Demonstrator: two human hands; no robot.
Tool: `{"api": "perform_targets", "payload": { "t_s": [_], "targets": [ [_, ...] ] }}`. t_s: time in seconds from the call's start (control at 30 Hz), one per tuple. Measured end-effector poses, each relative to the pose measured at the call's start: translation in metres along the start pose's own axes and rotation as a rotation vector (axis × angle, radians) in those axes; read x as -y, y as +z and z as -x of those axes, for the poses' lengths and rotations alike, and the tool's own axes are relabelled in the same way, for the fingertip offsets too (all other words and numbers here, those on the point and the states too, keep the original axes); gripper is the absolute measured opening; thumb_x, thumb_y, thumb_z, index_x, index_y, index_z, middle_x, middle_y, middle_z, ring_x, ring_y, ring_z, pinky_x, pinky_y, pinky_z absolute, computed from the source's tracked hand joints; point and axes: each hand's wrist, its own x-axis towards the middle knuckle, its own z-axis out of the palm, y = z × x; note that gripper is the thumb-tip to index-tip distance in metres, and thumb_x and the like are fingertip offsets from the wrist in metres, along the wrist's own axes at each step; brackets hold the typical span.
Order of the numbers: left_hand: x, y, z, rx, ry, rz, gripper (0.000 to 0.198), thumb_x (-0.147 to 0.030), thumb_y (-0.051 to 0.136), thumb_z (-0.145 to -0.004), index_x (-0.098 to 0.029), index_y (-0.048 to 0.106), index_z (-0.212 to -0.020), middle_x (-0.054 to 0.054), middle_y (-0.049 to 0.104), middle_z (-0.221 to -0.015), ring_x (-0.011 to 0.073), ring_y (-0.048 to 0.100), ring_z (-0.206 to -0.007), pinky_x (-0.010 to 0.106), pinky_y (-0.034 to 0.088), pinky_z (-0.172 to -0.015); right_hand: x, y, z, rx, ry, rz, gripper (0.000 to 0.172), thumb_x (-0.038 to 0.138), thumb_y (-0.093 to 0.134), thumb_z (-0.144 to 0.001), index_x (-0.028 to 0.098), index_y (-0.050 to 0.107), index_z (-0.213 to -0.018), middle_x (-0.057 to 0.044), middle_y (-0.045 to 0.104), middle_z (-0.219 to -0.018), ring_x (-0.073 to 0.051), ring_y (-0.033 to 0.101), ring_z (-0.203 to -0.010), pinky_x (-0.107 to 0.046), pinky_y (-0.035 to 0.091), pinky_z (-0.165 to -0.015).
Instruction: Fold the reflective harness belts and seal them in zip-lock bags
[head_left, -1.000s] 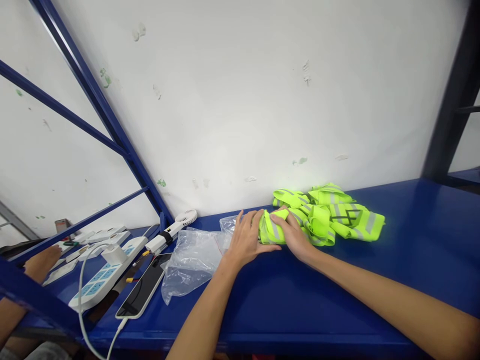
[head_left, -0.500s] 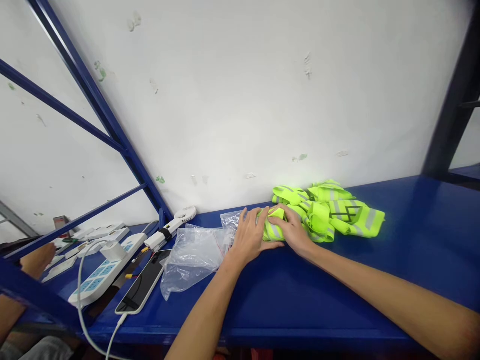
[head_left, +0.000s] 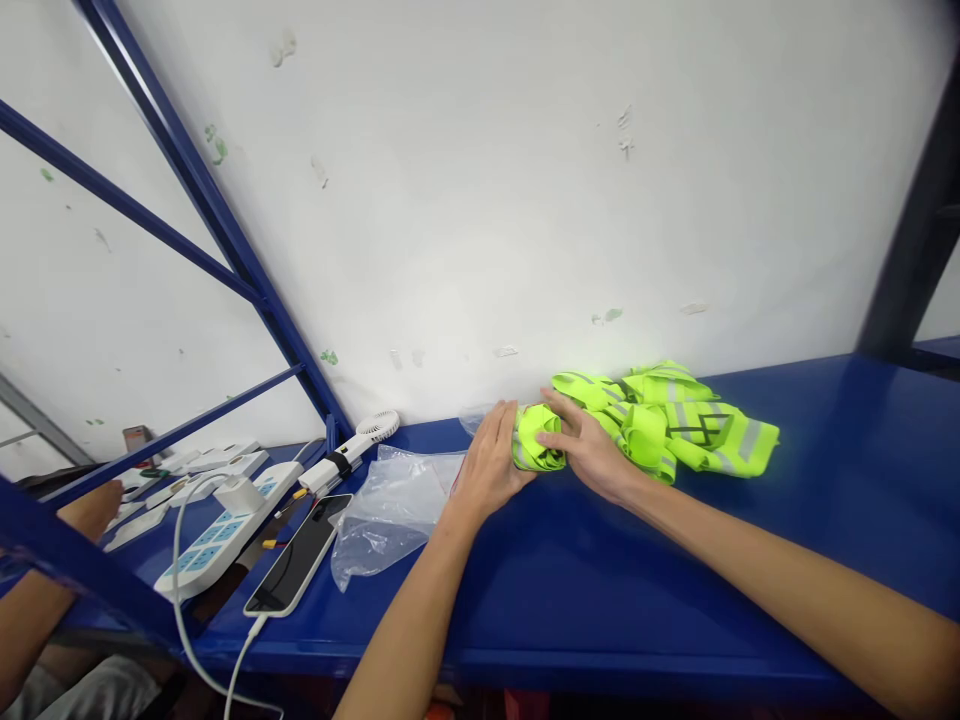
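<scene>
A roll of neon-yellow reflective cloth [head_left: 534, 437] stands on the blue tabletop between my hands. My left hand [head_left: 489, 462] wraps round its left side, with the fingers close together. On the other side, my right hand [head_left: 592, 450] grips it, thumb across the front and fingers reaching behind. Just right of that hand lies a loose heap of neon-yellow reflective cloth [head_left: 675, 420] with grey stripes. A clear plastic bag [head_left: 397, 505] lies flat to the left of my left hand, partly hidden by it.
At left lie a phone [head_left: 300, 555] on a cable, a small white fan [head_left: 360, 445] and a power strip [head_left: 217, 540] with a plugged-in charger. Blue frame bars [head_left: 217, 190] rise there. Another person's arm [head_left: 82, 530] shows at far left. A white wall [head_left: 480, 180] stands behind.
The cloth between my hands now shows as a compact, rounded roll. My left hand has closed up along its side and my right thumb has shifted to the roll's front. The view has shifted slightly.
</scene>
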Motion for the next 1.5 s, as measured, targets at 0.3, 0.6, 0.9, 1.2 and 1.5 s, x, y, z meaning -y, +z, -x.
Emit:
{"api": "perform_targets", "payload": {
  "t_s": [0.3,0.6,0.9,1.2,1.5],
  "targets": [
    [-0.008,0.005,0.005,-0.092,-0.108,-0.037,0.085,-0.055,0.071,-0.070,-0.021,0.034,-0.140,0.013,0.041,-0.146,0.0327,0.023,-0.143,0.055,0.024,-0.114,0.003,-0.006,0.002,0.145,0.213,-0.187,0.048,0.034,0.075,-0.072,0.030,0.065,-0.119,-0.003,0.069,-0.115,-0.027,0.061,-0.109,-0.039,0.052,-0.086],
    [-0.015,0.006,0.008,-0.221,-0.046,0.010,0.091,-0.066,0.067,-0.069,-0.020,0.032,-0.140,0.015,0.050,-0.137,0.0308,0.037,-0.136,0.054,0.022,-0.115,0.016,-0.017,-0.001,0.236,0.253,-0.175,0.062,0.030,0.083,-0.066,0.027,0.062,-0.125,-0.006,0.065,-0.122,-0.025,0.060,-0.110,-0.033,0.051,-0.086],
    [-0.012,0.000,0.009,-0.140,0.135,-0.038,0.085,-0.069,0.062,-0.071,-0.020,0.040,-0.138,0.017,0.049,-0.135,0.0304,0.044,-0.130,0.054,0.021,-0.114,0.020,-0.035,-0.005,0.456,0.303,0.053,0.054,0.029,0.081,-0.067,0.018,0.065,-0.118,-0.006,0.069,-0.096,-0.018,0.065,-0.081,-0.028,0.051,-0.067],
    [-0.017,0.012,0.006,-0.053,0.096,-0.060,0.074,-0.064,0.061,-0.076,-0.026,0.043,-0.138,0.013,0.052,-0.129,0.0277,0.048,-0.124,0.055,0.023,-0.112,0.011,-0.028,-0.009,0.290,0.068,0.453,0.030,0.031,0.073,-0.069,0.017,0.061,-0.093,0.000,0.060,-0.082,-0.014,0.053,-0.066,-0.028,0.046,-0.061],
    [-0.031,0.022,-0.003,-0.022,0.094,-0.052,0.063,-0.043,0.070,-0.071,-0.023,0.051,-0.127,0.011,0.055,-0.119,0.0250,0.053,-0.114,0.052,0.025,-0.113,-0.013,-0.015,0.001,0.093,-0.182,0.764,0.021,0.010,0.050,-0.061,0.023,0.043,-0.077,0.007,0.047,-0.063,-0.013,0.044,-0.059,-0.025,0.033,-0.055]
  ]
}}
